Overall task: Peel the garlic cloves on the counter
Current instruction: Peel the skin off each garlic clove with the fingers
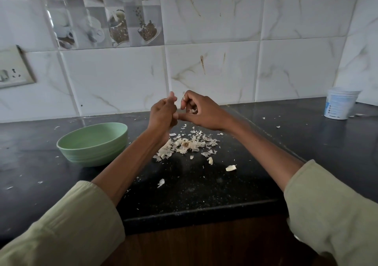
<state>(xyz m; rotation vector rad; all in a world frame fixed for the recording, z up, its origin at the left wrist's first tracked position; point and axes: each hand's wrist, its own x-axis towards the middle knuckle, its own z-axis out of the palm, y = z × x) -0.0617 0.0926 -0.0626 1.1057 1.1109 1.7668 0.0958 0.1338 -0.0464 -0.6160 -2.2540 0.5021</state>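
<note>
Both hands are raised together above the black counter (184, 194). My left hand (163, 114) is curled, its fingertips turned toward the right hand, and the garlic clove it grips is mostly hidden. My right hand (201, 113) pinches a thin strip of garlic skin (181, 103) at its index fingertip. More pale garlic bits (193, 110) are tucked under its curled fingers, and its thumb touches the left hand. Below the hands lies a pile of papery peels (184, 145). Two loose garlic cloves (231, 168) (210, 160) lie in front of the pile to the right.
A pale green bowl (92, 143) stands left of the pile. A white plastic tub (340, 104) sits at the back right by the tiled wall. A wall socket (12, 69) is at far left. Peel flakes are scattered over the counter, whose front edge (194, 214) is near me.
</note>
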